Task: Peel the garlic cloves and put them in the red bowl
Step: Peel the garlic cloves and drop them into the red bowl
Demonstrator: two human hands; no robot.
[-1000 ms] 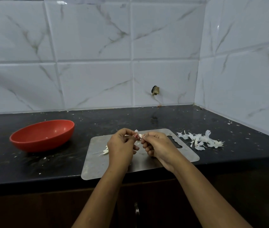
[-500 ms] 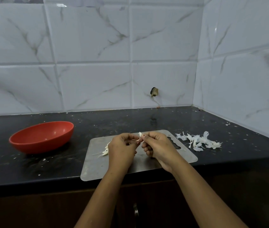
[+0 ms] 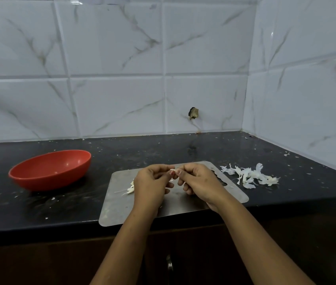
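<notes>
A: Which step is in hand?

B: Peeling, I judge. Both hands hover above the middle of the steel board [image 3: 117, 206]. The left hand [image 3: 150, 186] and the right hand [image 3: 200, 182] meet fingertip to fingertip, and between them they pinch one small garlic clove [image 3: 172, 171] — pale, mostly hidden by the fingers.

A: So neither hand is free?

B: No. Each has its fingers curled in, thumb and forefinger nipped on the clove. Whether skin clings to it I cannot tell; it is too small.

A: And the rest of the garlic?

B: A few pale pieces [image 3: 130, 189] lie on the board, just left of the left hand and partly behind it. A pile of papery skins [image 3: 249, 175] lies on the counter [image 3: 19, 212], just off the board's right edge.

A: And the bowl?

B: The red bowl [image 3: 45, 182] sits on the counter well to the left of the board. I see only a speck inside, no clear clove.

A: What does the next move call for?

B: Probably stripping the last skin with the right fingertips while the left steadies the clove — then carrying it leftward, past the board's edge, to the bowl.
</notes>
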